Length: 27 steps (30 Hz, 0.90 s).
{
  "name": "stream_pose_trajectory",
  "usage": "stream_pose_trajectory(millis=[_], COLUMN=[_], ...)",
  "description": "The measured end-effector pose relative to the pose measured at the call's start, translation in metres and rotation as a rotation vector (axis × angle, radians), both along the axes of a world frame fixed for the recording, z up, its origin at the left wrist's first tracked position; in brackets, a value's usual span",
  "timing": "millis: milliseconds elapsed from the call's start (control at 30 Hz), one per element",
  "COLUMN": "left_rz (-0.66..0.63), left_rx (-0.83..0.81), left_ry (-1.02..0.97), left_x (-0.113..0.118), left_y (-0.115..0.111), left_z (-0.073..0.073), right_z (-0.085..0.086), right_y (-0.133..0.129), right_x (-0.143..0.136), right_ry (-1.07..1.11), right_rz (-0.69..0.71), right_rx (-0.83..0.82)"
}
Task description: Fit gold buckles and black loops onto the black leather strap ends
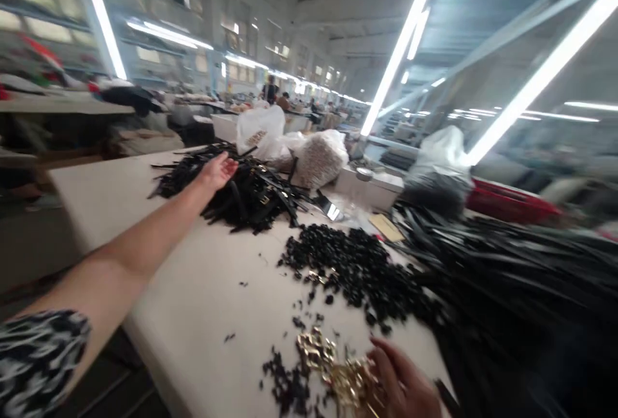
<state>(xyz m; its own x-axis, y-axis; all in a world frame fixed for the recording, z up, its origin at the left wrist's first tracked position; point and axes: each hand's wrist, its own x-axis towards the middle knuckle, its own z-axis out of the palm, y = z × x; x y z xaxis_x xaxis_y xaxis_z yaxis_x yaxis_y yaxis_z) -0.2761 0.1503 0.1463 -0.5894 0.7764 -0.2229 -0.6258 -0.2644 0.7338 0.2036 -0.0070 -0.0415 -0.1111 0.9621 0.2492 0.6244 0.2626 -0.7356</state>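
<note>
My left hand (219, 172) is stretched far out over a heap of black straps (255, 202), some with gold buckles on them. Its fingers are apart and I see nothing held in it. Close to me, my right hand (408, 382) is at a small pile of gold buckles (345, 379), fingers bent and drawn together. Blur hides what is between those fingers. Beside the buckles lie small black bits (287, 382). Beyond them spreads a larger pile of small black loops (357, 266), with a few gold pieces among them.
The pale table (203, 315) has its left edge near my left arm. Long black strips (506, 270) cover the right side. At the back stand a filled clear bag (318, 157), a white box (371, 187), a yellowish card (386, 228) and a white-topped bag (441, 167).
</note>
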Motion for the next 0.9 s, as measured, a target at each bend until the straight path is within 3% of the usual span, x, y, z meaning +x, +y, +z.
stream_pose_trajectory(millis=[67, 233, 367, 467, 633, 800, 900], left_rz=[-0.083, -0.356, -0.645, -0.797, -0.971, -0.861, -0.872], left_rx=[-0.024, -0.079, -0.035, 0.015, 0.085, -0.028, -0.014], left_ry=[0.010, 0.109, 0.136, 0.219, 0.460, 0.425, 0.428], left_x=[0.026, 0.114, 0.195, 0.235, 0.249, 0.245, 0.247], left_y=[-0.005, -0.039, -0.084, -0.112, -0.128, -0.121, -0.122], left_z=[-0.021, -0.079, -0.105, -0.118, -0.137, -0.144, -0.142], right_z=[0.009, 0.027, 0.050, 0.068, 0.075, 0.070, 0.071], right_y=[-0.007, 0.000, 0.001, -0.001, -0.008, -0.009, -0.007], right_x=[0.003, 0.001, 0.026, 0.056, 0.080, 0.071, 0.066], right_ry=[0.046, -0.025, -0.300, -0.604, -0.807, -0.863, -0.841], right_rz=[0.053, 0.006, -0.250, -0.422, -0.376, -0.295, -0.280], right_rx=[-0.004, 0.118, 0.195, -0.025, -0.241, -0.258, -0.223])
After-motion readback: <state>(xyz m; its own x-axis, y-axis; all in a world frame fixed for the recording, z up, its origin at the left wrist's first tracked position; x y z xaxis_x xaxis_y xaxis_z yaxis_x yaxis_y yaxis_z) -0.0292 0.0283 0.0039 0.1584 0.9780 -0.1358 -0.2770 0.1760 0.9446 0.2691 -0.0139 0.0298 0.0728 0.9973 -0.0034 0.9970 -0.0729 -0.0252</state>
